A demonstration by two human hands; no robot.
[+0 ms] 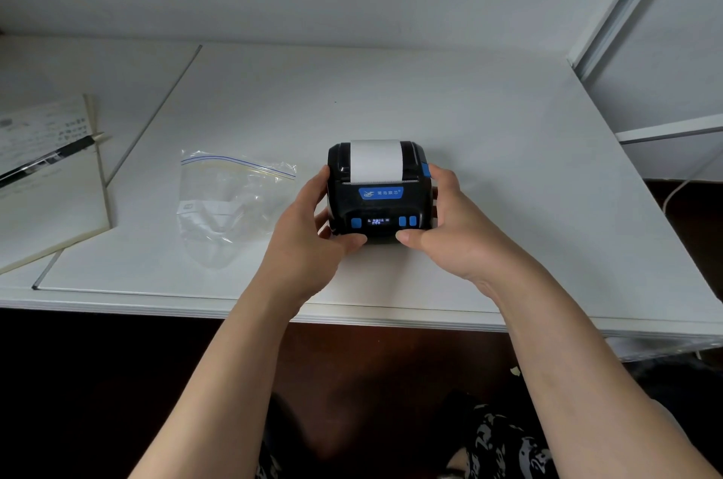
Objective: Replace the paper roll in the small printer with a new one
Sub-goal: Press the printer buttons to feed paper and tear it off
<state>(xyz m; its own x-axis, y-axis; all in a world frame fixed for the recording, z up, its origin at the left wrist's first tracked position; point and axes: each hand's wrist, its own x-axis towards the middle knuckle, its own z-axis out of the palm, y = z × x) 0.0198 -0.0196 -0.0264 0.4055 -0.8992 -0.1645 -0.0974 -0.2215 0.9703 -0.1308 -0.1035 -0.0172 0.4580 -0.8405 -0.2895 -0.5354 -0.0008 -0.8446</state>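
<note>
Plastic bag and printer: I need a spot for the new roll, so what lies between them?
In the head view, only bare white table lies between the plastic bag and printer, besides the left hand gripping the printer.

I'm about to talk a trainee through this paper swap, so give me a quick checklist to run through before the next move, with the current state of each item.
1. Printer steadied on the table: ok, left hand and right hand grip its two sides.
2. Paper showing at the top slot: ok, a white strip lies over the cover.
3. Power: ok, the small display is lit.
4. Blue side latch within reach: ok, right fingertips sit beside it.
5. Cover fully latched: cannot tell.
6. Plastic bag out of the way: ok, lying left of the printer; contents cannot tell.
</note>
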